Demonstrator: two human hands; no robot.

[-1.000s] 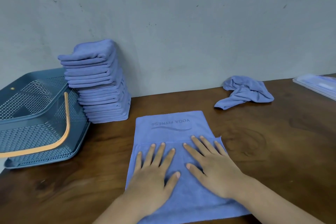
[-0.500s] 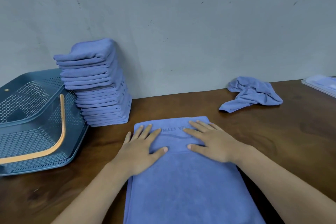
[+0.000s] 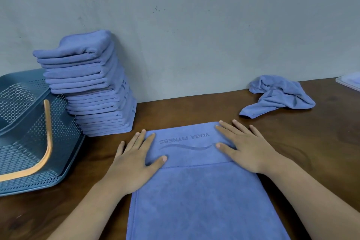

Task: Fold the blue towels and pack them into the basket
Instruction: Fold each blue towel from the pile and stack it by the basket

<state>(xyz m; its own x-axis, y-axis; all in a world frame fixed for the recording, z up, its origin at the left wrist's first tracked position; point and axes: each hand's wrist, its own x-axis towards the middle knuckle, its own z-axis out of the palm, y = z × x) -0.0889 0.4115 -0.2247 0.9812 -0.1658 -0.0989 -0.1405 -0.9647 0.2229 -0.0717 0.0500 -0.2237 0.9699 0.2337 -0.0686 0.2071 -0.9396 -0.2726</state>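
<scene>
A blue towel [image 3: 196,197] printed "YOGA FITNESS" lies flat on the wooden table in front of me, folded into a long strip. My left hand [image 3: 132,163] rests flat on its far left corner, fingers spread, partly on the wood. My right hand [image 3: 245,148] lies flat on the far right corner, fingers apart. A tall stack of folded blue towels [image 3: 93,85] leans against the wall at the left. A crumpled blue towel [image 3: 280,95] lies at the back right. The teal mesh basket [image 3: 25,142] with an orange handle sits at the far left, nothing visible inside.
A grey wall runs along the table's far edge. A clear plastic lid or tray [image 3: 350,82] shows at the right edge. Bare brown wood [image 3: 321,142] lies to the right of the flat towel.
Both hands slid away from me along the towel, from its near part to its far corners, spreading apart. The printed lettering between them is uncovered again.
</scene>
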